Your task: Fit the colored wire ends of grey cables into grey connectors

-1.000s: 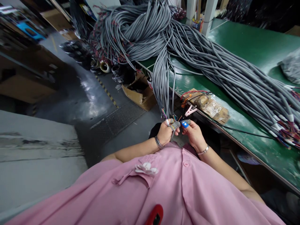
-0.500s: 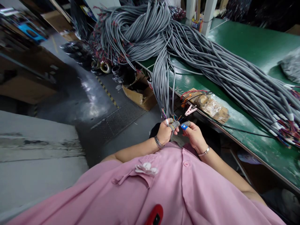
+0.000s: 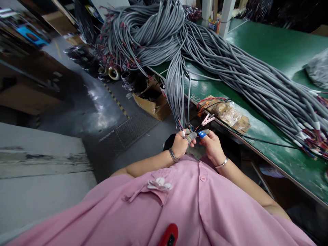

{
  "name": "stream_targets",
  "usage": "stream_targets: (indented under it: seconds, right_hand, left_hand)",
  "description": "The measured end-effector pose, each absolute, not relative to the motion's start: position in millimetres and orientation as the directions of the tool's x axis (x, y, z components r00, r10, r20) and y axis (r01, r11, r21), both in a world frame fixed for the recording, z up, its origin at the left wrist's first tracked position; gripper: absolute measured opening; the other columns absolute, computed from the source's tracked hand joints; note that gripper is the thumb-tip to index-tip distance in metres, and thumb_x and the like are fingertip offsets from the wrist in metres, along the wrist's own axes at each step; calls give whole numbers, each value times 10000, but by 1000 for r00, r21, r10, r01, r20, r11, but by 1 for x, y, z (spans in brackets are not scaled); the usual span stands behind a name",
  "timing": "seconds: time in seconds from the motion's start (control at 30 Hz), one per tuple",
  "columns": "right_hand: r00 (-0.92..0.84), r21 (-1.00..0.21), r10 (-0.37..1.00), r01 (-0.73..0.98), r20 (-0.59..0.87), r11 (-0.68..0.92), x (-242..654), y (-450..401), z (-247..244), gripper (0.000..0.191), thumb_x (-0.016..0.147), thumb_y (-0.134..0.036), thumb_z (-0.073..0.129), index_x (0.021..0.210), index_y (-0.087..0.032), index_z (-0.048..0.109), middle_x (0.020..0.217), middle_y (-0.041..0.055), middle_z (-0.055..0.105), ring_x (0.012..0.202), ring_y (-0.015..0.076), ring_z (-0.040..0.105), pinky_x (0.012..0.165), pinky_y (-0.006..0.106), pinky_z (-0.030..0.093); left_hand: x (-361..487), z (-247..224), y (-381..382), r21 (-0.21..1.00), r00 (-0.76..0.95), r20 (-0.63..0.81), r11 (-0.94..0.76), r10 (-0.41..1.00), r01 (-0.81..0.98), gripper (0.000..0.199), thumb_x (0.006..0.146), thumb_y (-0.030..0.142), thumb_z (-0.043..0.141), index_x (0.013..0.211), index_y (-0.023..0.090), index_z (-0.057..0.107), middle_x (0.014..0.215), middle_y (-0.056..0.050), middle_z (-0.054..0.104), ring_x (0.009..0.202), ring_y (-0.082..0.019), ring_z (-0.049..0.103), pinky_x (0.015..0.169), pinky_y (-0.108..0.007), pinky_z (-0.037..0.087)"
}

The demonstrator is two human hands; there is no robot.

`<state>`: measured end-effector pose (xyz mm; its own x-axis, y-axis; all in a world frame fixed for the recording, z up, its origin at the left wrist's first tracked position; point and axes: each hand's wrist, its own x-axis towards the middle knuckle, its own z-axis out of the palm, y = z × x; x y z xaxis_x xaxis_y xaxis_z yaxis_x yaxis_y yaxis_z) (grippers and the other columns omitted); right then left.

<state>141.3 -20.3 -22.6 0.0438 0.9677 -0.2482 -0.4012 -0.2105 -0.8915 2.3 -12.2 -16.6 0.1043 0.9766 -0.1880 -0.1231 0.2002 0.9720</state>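
A green table (image 3: pixel 269 48), glossy and scuffed, carries a thick mass of grey cables (image 3: pixel 241 68), heaped over its left end and stretching toward its right end, where white sleeves (image 3: pixel 317 125) and coloured wires (image 3: pixel 314 144) tip them. 1 bunch droops over the near edge. Along that edge lie a taped brown package (image 3: pixel 230 116), red wires (image 3: pixel 208 99), and a black cable (image 3: pixel 271 144); 1 pink clip (image 3: pixel 207 119) juts out there. Farther back are 1 plastic bag (image 3: pixel 319 70) and 2 pale posts (image 3: pixel 227 17).
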Motion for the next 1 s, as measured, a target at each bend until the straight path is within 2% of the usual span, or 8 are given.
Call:
stream_targets:
  seconds: [0.1,0.23,0.37,0.47,0.7,0.9,1.0]
  right_hand:
    - [-31,-848,966,-473,-257,-241,143,-21,-23,252,708,-392,776,715,-202,612,584,-57,519,535,86,445,556,235,417]
    - [-95,-772,959,-573,-269,-273,154,-15,-26,263,751,-447,742,786,-200,658,684,-27,601,575,87,501,582,232,465]
    - [-84,-718,940,-624,-329,-307,169,1,-28,462,747,-645,659,842,-194,691,764,6,658,596,95,559,570,227,508]
    - [-118,-710,937,-624,-328,-327,173,16,-23,529,715,-704,646,849,-194,692,794,16,686,598,96,578,555,219,519]
    - [-137,-693,967,-676,-215,-250,163,33,-13,444,723,-620,706,850,-195,686,756,-1,683,622,104,596,561,214,520]
    - [-26,-615,973,-771,-229,-166,155,36,-16,329,746,-514,747,787,-196,670,712,-22,660,629,91,591,600,201,520]
    - [-42,-609,972,-773,-233,-179,154,35,-18,337,762,-523,727,826,-197,675,732,-16,671,639,95,604,610,208,522]
  left_hand:
    - [2,-14,-11,957,114,-215,233,970,-172,309,753,420,709,700,154,560,549,17,601,397,-61,486,401,-190,348]
    - [0,-4,-10,938,122,-233,256,965,-235,304,720,395,732,677,147,560,516,20,582,371,-60,460,359,-184,314]
    - [-1,11,-7,916,157,-253,288,955,-280,297,686,392,741,687,136,591,498,13,579,359,-56,452,344,-176,288]
    - [2,20,-3,894,193,-266,316,945,-317,311,658,402,751,686,137,590,489,12,577,351,-53,447,342,-171,278]
    - [14,21,4,868,216,-304,363,928,-338,320,650,401,749,684,144,562,494,10,580,344,-52,443,340,-170,265]
    - [17,16,4,864,207,-329,382,921,-327,316,645,388,751,677,150,545,493,12,577,350,-54,447,343,-173,264]
    - [17,15,3,866,204,-336,387,919,-317,302,648,378,748,689,149,555,495,13,580,351,-53,448,342,-171,265]
